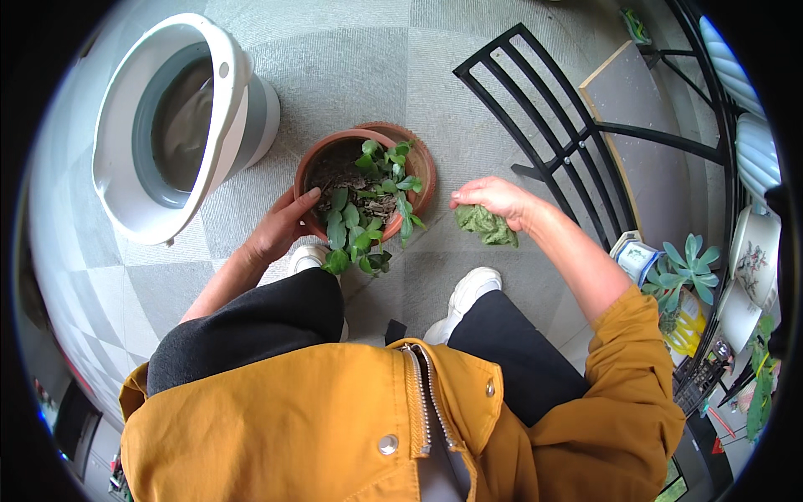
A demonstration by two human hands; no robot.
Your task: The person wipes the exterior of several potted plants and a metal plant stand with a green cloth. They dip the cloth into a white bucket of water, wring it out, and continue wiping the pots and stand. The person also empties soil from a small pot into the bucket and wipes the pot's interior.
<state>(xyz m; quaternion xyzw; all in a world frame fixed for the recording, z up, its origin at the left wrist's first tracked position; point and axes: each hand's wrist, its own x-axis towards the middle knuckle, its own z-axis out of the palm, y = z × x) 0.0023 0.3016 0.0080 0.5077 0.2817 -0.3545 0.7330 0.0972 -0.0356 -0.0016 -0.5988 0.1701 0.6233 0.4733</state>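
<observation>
A round terracotta-coloured pot [304,171] with a leafy green plant [355,234] stands in front of me, dry litter showing on its soil. My left hand [280,224] grips the pot's left rim, thumb over the edge and fingers hidden behind the outer wall. Partly under the pot, a brown saucer [425,167] sticks out at the far right side. To the right of the plant, my right hand [495,205] is closed on a crumpled green cloth [485,226], held apart from the pot.
A white and grey bucket [251,125] with murky water stands at the left. On the right are a black metal rack [577,142], a board [636,117], a blue-green succulent [690,266] and several pale pots [757,155]. My white shoes [473,293] flank the area below the pot.
</observation>
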